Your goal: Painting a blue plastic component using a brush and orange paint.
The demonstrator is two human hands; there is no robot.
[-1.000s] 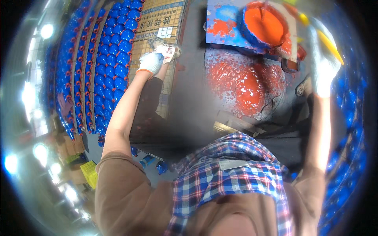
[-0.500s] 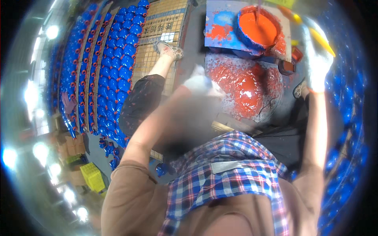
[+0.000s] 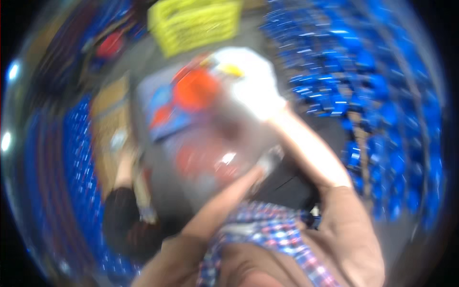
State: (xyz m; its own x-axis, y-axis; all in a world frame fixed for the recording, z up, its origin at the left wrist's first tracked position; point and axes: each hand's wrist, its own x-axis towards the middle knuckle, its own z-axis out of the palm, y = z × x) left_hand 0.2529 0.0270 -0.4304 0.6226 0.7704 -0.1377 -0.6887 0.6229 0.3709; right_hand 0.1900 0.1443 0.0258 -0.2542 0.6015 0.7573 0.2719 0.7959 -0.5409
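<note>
Rows of blue pieces (image 3: 71,191) fill the left edge. At centre, the blurred left hand (image 3: 265,165) lies beside a red-smeared surface (image 3: 205,158); its grip cannot be told. Upper centre, the white-gloved right hand (image 3: 248,88) meets an orange tub (image 3: 196,88), grip unclear.

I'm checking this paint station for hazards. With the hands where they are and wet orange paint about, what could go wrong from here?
1. The right hand, in a white glove, sits close above the orange paint; a slip could smear or splash it.
2. The left hand is blurred beside the red-splattered surface, so it could brush the paint there.
3. Another person's arm lies near the same surface and might get bumped or splashed.
</note>
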